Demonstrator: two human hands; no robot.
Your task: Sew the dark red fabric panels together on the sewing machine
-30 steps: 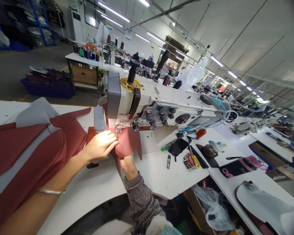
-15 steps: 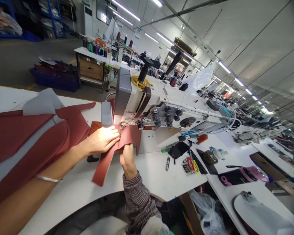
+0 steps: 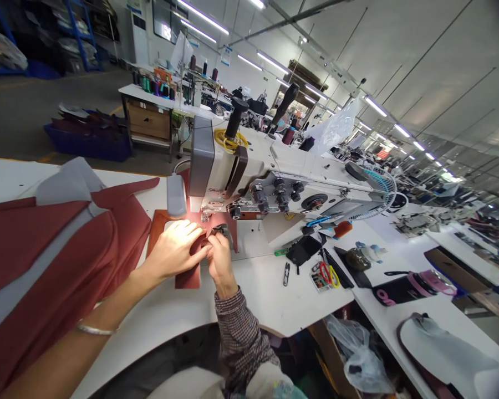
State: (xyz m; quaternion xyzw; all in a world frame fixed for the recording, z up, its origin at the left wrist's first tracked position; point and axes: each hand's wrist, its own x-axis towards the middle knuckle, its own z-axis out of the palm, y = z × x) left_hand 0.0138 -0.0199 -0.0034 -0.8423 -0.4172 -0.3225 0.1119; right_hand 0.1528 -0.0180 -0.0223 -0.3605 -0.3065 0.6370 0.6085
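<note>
A white industrial sewing machine (image 3: 274, 166) stands on the white table (image 3: 270, 293), its lamp lighting the needle area. Under the needle lies a dark red leather piece (image 3: 189, 274). My left hand (image 3: 174, 249) rests flat on that piece with fingers spread, pressing it down. My right hand (image 3: 219, 257) is right of it, fingers pinched on the piece's edge just in front of the presser foot. A silver bangle (image 3: 95, 330) is on my left wrist.
A stack of red and grey cut panels (image 3: 45, 244) lies at the left. Thread snips (image 3: 286, 274), red-and-yellow scissors (image 3: 328, 273), a black pouch (image 3: 303, 249) and a pink bottle (image 3: 411, 285) lie right of the machine. A fan (image 3: 376, 185) stands behind. A plastic bag (image 3: 360, 354) hangs below.
The red piece's hanging strip has been laid flat on the table. My right hand moved up from the table edge to the needle area; my left hand stayed on the piece.
</note>
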